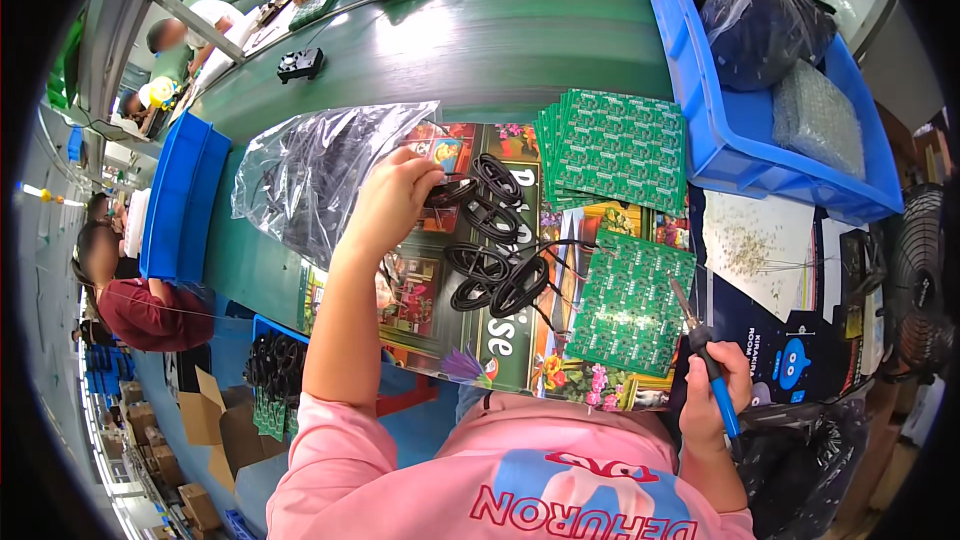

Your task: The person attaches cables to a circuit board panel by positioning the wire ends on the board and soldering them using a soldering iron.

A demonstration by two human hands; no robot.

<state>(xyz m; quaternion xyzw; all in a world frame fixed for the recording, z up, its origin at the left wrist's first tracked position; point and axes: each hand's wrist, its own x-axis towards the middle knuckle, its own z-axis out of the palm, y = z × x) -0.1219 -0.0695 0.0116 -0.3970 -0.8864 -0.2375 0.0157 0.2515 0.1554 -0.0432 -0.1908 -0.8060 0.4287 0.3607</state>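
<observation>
My right hand [712, 395] is wrapped round a soldering iron [717, 380] with a blue handle. Its metal tip points up and left at the right edge of a green circuit board panel [630, 305]. With bent fingers my left hand [397, 190] pinches a coiled black cable [455, 192] beside a clear plastic bag [320, 175] of dark cables. Several more black cable coils [500, 275] lie on the printed colourful mat [515, 370] between that hand and the panel; some of their ends reach the panel's left edge.
Behind the panel is a stack of green circuit boards [620, 145]. A blue bin [700, 130] holding bagged parts stands at the right, near a paper with wire bits [760, 245] and a black fan [915, 280]. Another blue bin [185, 200] is at the left. Other people work beyond.
</observation>
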